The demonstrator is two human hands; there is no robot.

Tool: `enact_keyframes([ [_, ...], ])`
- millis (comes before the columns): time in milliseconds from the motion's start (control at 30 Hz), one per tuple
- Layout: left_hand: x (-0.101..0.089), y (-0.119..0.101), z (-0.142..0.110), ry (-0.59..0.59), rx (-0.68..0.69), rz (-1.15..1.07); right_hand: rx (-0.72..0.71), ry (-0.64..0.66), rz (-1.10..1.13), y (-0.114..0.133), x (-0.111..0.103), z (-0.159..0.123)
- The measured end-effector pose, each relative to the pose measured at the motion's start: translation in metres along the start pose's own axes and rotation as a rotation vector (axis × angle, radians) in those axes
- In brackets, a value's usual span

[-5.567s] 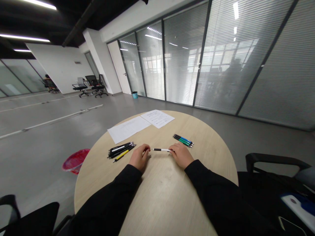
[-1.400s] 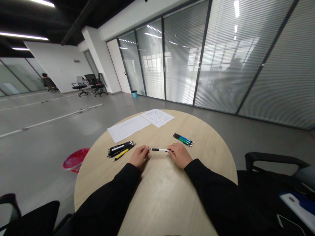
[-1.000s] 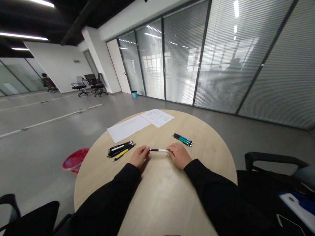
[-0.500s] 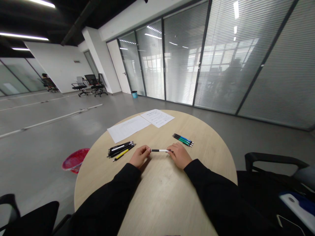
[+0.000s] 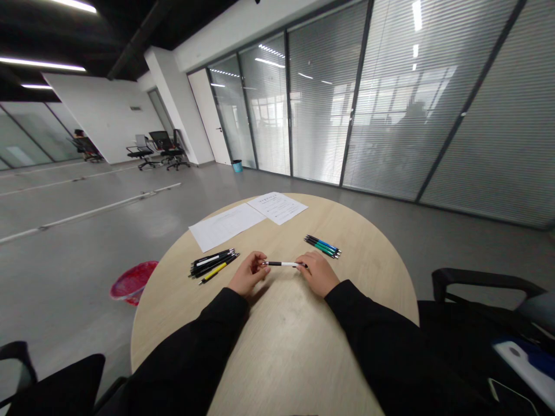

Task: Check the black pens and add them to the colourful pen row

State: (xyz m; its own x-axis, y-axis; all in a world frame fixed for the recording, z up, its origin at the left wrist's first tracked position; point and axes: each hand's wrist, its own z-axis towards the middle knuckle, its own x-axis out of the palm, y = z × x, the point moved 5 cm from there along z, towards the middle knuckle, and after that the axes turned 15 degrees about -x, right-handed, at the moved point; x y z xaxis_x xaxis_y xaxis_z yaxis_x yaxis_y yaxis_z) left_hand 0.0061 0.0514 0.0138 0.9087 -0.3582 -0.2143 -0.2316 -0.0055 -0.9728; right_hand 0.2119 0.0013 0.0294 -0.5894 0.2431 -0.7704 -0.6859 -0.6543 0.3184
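Observation:
A white and black pen [image 5: 281,264] is held level just above the round table, its black section toward the left. My right hand [image 5: 318,271] is closed on its right end, fingertips pinching it. At the pen's left tip, my left hand [image 5: 249,273] has its thumb and forefinger parted, with the tip showing in the gap between them. Left of that hand lies a group of several black pens [image 5: 210,264], with a yellow pen [image 5: 217,270] along its near side. Beyond my right hand several blue and green pens [image 5: 323,246] lie side by side.
Two printed paper sheets [image 5: 228,225] lie toward the far side of the round wooden table [image 5: 295,335]. A red basin [image 5: 132,280] stands on the floor at left. A black chair [image 5: 477,283] is close by on the right, with a phone-like object on it.
The thumb and forefinger of my left hand have parted from their pinch on the pen's left end. The pen has risen very slightly, still in my right hand.

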Motion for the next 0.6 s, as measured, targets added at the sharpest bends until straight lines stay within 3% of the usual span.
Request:
enact_keyframes([
  [267,-0.0055,-0.0034,-0.0042,-0.127,-0.091,0.253,-0.007,-0.007,0.028,0.0014,-0.001,0.0002],
  [433,-0.0038,-0.007,-0.0064,-0.111,-0.075,0.333,-0.013,-0.004,0.042,0.0023,-0.0014,0.0003],
  [600,-0.0017,-0.0087,-0.0079,-0.069,-0.039,0.266,-0.006,-0.009,0.047,0.0022,-0.0019,0.0007],
])
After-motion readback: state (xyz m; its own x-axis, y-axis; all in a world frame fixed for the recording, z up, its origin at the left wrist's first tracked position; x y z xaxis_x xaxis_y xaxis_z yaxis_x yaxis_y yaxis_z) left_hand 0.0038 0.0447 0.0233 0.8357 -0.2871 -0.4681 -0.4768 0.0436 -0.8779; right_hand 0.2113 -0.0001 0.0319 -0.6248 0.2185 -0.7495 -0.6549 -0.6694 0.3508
